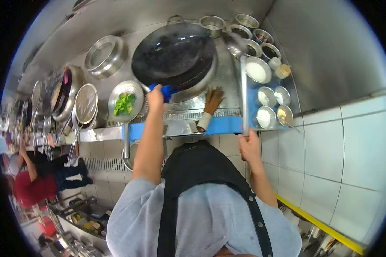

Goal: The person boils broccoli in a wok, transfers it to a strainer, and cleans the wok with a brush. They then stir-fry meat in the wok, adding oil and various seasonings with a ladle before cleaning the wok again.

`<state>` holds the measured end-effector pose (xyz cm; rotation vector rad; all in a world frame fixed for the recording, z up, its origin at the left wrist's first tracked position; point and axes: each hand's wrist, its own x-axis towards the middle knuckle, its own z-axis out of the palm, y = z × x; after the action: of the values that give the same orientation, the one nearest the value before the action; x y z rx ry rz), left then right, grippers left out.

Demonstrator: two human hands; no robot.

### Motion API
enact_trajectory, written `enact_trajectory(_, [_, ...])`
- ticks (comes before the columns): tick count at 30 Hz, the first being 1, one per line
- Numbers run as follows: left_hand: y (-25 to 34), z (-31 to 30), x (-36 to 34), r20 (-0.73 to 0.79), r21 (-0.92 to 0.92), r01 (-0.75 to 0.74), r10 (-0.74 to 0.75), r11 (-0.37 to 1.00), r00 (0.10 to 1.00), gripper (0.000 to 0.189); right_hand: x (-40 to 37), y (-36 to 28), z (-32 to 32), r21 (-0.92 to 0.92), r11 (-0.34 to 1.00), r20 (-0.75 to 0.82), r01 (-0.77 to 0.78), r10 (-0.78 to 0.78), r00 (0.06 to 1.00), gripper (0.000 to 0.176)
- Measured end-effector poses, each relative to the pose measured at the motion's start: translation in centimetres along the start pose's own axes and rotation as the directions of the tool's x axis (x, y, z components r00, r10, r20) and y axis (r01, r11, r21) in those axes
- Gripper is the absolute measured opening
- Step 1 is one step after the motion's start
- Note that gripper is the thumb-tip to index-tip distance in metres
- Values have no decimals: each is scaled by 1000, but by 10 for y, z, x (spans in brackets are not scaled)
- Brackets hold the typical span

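Note:
My left hand (155, 97) is closed on a blue cloth (166, 92) at the near left rim of a large black wok (176, 53). My right hand (249, 143) grips the lower end of the long metal handle of a ladle (245, 98). The ladle's bowl (234, 44) rests near the seasoning pots, right of the wok. Between my hands, a brown brush (211, 103) with a pale wrapped grip lies at the counter's front. Left of my left hand, a perforated strainer (135, 88) holds green leafy vegetables (124, 103).
Metal bowls of white powder (256, 72), dark sauces (269, 52) and other seasonings stand at the right. Stacked metal pots (104, 57) and a wire-mesh strainer (86, 104) are at the left. A person in red (34, 186) is at far left. A tiled wall (321, 145) bounds the right.

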<state>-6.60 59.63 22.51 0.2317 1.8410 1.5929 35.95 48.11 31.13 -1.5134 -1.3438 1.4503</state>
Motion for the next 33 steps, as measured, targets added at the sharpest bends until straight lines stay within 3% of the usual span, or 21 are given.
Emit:
enact_trajectory(1, [1,4,2,19,37,5,-6,999,1000,34,-5,-9,4,18,999,-80,-43,44,996,32])
enact_trajectory(2, [1,4,1,-7,27,9,-8,1000,1000,34,-7,-9,8,7,999,-55,-39,40,998,32])
enact_trajectory(5, [1,19,-5,-20,-131,-86,84,988,996,48,-22,-10,23,35,999,-116,-12,16,993,34])
enact_trajectory(8, [-35,29,18,-69,-9,-162,161,987,985,61,-38,-22,46,183,983,-121,-3,26,992,33])
enact_trajectory(10, [-17,22,1,47,90,-105,102,990,994,71,-41,-23,52,164,986,-77,-19,32,997,32])
enact_trajectory(11, [-7,17,-12,26,156,-86,83,984,996,77,-37,-24,58,156,987,-32,-21,26,999,32])
enact_trajectory(12, [-29,19,0,70,-76,-73,78,994,994,79,-32,-25,67,140,990,20,-24,22,1000,32])
enact_trajectory(14, [-20,-7,-23,153,-213,-18,52,977,987,68,-26,-25,78,105,994,27,-16,13,1000,33])
enact_trajectory(15, [-29,-23,-27,209,-190,-20,60,982,976,67,-20,-25,82,99,995,58,-10,4,998,33])
enact_trajectory(16, [-49,-38,-28,237,-11,-141,139,990,962,67,-14,-23,89,82,997,87,-13,5,996,33])
enact_trajectory(17, [-30,-60,-57,341,218,-208,125,954,932,63,-8,-22,91,63,998,116,-16,9,993,32])
enact_trajectory(18, [-26,-74,-77,431,393,-330,145,858,891,59,0,-23,94,37,999,140,-13,8,990,32])
enact_trajectory(19, [-57,-76,-79,508,607,-454,121,653,853,56,8,-22,94,32,999,175,-6,1,985,32])
enact_trajectory(20, [-83,-80,-77,641,681,-652,160,332,751,55,18,-22,94,-23,1000,188,-15,19,982,33])
enact_trajectory(21, [-98,-84,-78,677,672,-709,209,213,705,55,30,-23,96,-74,997,201,-11,26,979,34])
enact_trajectory(24, [-87,-82,-84,644,704,-689,253,173,722,61,61,-23,94,-101,994,285,46,-16,959,36])
enact_trajectory(26, [-66,-91,-96,610,757,-621,124,202,783,73,84,-11,93,-144,987,310,66,-18,951,35])
enact_trajectory(27, [-74,-94,-100,585,774,-598,129,208,801,73,98,-10,93,-149,986,339,75,-20,941,35])
enact_trajectory(29, [-94,-103,-108,441,742,-601,460,297,771,86,115,-9,92,-229,965,357,127,-38,933,32])
enact_trajectory(31, [-70,-128,-116,394,732,-571,453,371,800,89,112,-13,105,-206,973,355,102,-23,935,29])
enact_trajectory(33, [-44,-175,-99,215,740,-533,606,410,766,81,99,-25,121,-196,968,312,154,-87,946,32])
